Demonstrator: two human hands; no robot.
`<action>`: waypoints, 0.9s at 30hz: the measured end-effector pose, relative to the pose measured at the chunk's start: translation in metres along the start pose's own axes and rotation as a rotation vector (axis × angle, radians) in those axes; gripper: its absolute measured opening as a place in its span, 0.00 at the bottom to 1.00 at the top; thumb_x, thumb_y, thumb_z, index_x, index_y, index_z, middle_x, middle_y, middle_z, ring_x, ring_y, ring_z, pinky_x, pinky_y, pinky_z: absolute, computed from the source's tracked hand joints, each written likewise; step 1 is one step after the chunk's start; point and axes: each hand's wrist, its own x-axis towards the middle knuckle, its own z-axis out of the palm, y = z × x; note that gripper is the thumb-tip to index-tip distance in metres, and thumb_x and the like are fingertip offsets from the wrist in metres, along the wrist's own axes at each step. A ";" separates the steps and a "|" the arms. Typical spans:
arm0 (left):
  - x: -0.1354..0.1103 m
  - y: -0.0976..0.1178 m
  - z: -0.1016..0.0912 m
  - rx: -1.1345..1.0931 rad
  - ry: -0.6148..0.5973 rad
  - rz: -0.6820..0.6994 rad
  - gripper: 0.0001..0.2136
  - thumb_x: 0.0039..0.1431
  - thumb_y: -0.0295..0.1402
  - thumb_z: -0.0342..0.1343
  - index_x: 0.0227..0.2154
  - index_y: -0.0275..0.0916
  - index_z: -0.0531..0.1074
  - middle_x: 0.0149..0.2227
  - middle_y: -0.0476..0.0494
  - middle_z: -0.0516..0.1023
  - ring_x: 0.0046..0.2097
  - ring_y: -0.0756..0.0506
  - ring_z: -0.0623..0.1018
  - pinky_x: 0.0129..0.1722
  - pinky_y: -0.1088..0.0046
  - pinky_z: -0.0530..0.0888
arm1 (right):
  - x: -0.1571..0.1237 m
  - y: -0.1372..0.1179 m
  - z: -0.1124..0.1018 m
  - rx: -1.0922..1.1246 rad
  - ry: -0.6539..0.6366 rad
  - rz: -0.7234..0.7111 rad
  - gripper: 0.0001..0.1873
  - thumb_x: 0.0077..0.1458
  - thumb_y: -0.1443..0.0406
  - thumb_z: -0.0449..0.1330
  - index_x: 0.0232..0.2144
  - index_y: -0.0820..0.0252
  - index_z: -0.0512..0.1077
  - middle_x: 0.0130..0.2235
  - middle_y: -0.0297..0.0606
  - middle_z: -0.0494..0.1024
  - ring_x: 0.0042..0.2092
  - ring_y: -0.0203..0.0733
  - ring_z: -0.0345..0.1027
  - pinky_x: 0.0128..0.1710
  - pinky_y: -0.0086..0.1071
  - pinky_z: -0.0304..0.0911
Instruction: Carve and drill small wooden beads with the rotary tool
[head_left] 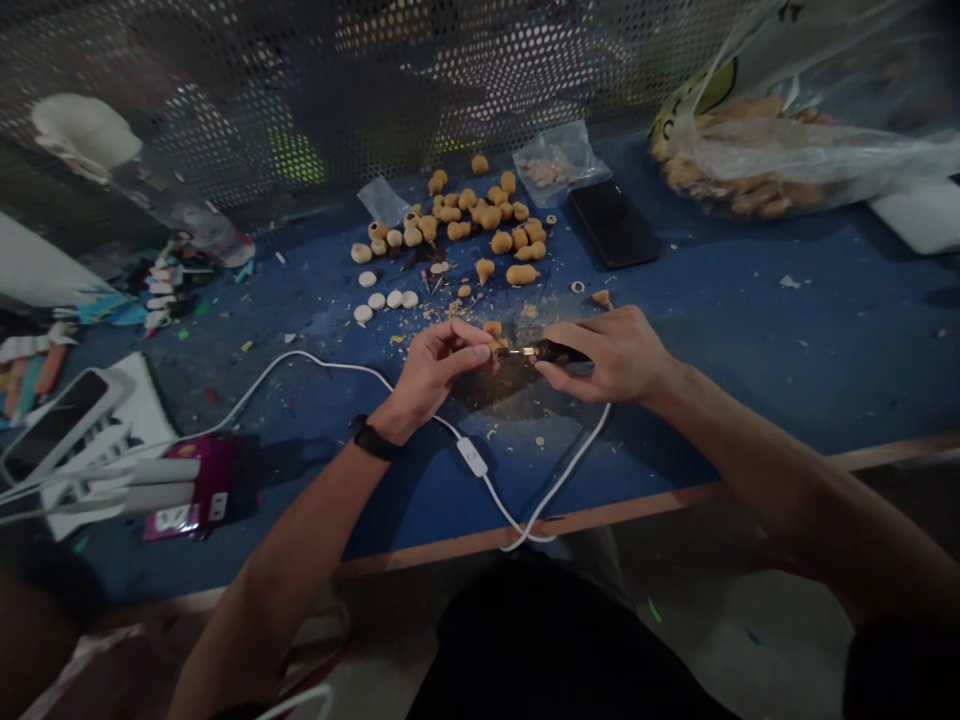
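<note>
My left hand (439, 362) is closed in a pinch on a small tan wooden piece (493, 347) over the blue table (787, 340). My right hand (611, 352) grips a dark pen-like rotary tool (551, 351), its metal tip touching the piece. A white cord (480, 465) with an inline switch runs under my hands and loops at the table's front edge. A black band sits on my left wrist. Sawdust lies beneath the hands.
Several tan wooden pieces (480, 225) and pale discs (386, 300) lie behind the hands. A black phone (613, 225), small clear bags (556, 160) and a large plastic bag of wooden pieces (780, 150) stand farther back. At left: a power strip (97, 440) and a magenta box (199, 485).
</note>
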 end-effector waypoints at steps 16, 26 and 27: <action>-0.001 0.000 0.000 0.002 0.012 -0.006 0.16 0.47 0.40 0.77 0.35 0.39 0.79 0.28 0.51 0.80 0.30 0.50 0.80 0.36 0.71 0.78 | 0.000 -0.002 0.000 0.010 0.001 -0.035 0.16 0.66 0.53 0.57 0.38 0.57 0.78 0.24 0.34 0.77 0.24 0.38 0.63 0.27 0.33 0.50; -0.001 0.002 0.002 -0.006 -0.024 -0.006 0.16 0.47 0.38 0.77 0.34 0.39 0.78 0.28 0.51 0.80 0.29 0.51 0.80 0.36 0.71 0.78 | 0.000 0.000 -0.001 0.003 0.000 0.010 0.17 0.66 0.53 0.57 0.40 0.57 0.78 0.25 0.34 0.78 0.24 0.39 0.65 0.27 0.33 0.51; -0.001 0.002 0.002 -0.010 -0.029 -0.007 0.16 0.47 0.38 0.77 0.34 0.39 0.78 0.28 0.51 0.79 0.28 0.51 0.79 0.35 0.72 0.78 | 0.000 0.000 -0.001 -0.010 0.002 0.023 0.18 0.66 0.52 0.56 0.40 0.57 0.78 0.25 0.34 0.78 0.24 0.39 0.65 0.27 0.33 0.51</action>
